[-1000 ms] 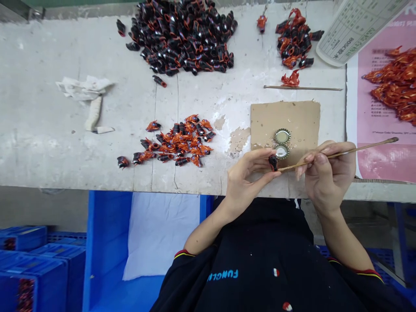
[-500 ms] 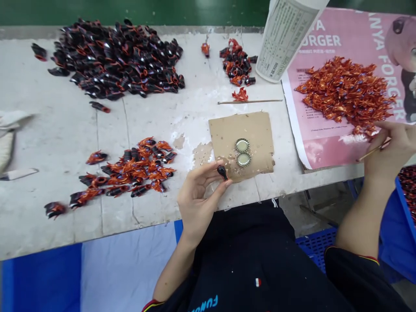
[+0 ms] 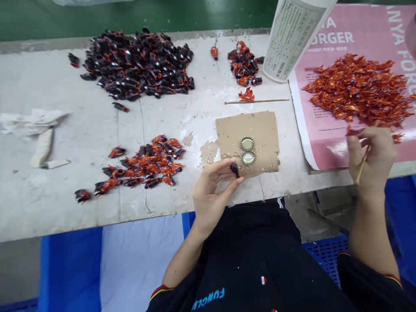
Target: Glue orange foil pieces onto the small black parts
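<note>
Between the thumb and fingertips of my left hand (image 3: 212,195) is a small glossy black figurine part (image 3: 234,169), over the near edge of a cardboard square (image 3: 229,130). Two bottle caps (image 3: 247,151) lie on that cardboard. My right hand (image 3: 374,160), at the near edge of the pink poster (image 3: 328,151), pinches a small orange flame-shaped part (image 3: 353,131). A thin wooden stick (image 3: 361,168) is also gripped in it, crossing the palm. Just beyond that hand is a heap of orange parts (image 3: 359,89).
A large pile of black parts (image 3: 136,65) lies at the back left. Nearer are joined black-and-orange pieces (image 3: 147,162). Behind the cardboard are another stick (image 3: 256,102), a small cluster of parts (image 3: 244,65) and a white bottle (image 3: 292,41). A white cloth (image 3: 32,121) lies far left.
My right hand has drawn back left from the orange heap, an orange part now in its fingertips. My left hand still holds the black part. The view has shifted left.
</note>
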Action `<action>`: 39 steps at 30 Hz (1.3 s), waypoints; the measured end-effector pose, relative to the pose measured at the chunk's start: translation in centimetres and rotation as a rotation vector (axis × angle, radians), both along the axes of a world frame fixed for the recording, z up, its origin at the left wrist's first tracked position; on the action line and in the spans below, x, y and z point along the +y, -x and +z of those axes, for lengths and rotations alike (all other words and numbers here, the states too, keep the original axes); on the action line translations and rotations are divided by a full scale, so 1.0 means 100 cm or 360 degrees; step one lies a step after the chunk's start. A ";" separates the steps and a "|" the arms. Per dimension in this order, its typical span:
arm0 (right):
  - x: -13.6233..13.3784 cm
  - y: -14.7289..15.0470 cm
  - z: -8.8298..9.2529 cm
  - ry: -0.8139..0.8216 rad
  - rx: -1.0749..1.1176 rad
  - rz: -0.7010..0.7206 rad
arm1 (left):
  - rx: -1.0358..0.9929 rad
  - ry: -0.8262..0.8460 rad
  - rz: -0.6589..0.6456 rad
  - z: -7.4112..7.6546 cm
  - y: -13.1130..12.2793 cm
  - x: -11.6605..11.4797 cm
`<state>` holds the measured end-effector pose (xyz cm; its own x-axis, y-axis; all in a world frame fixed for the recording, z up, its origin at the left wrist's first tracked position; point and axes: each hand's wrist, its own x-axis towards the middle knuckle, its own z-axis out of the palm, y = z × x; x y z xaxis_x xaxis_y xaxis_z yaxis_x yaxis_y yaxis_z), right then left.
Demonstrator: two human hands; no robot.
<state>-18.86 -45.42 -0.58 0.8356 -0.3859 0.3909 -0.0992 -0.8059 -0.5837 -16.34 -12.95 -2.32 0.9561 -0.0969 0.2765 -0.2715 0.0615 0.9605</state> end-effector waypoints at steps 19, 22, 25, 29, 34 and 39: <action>0.147 0.000 0.005 -0.0835 0.0200 0.1152 | -0.0596 -0.0246 -0.0066 -0.011 -0.002 -0.008; 0.148 -0.001 0.004 -0.0856 0.0202 0.1124 | -0.0661 -0.0239 -0.0066 -0.008 -0.002 -0.009; 0.149 -0.002 0.003 -0.0840 0.0151 0.1060 | -0.0679 -0.0222 -0.0088 -0.003 -0.002 -0.009; 0.149 -0.001 0.003 -0.0726 0.0073 0.1021 | -0.0740 -0.0173 -0.0188 0.002 -0.002 -0.009; 0.150 0.001 0.002 -0.0562 -0.0021 0.1028 | -0.0598 -0.0026 -0.0083 0.000 0.001 -0.013; 0.151 0.001 0.001 -0.0473 -0.0054 0.1091 | -0.0493 -0.0013 -0.0057 -0.002 0.002 -0.014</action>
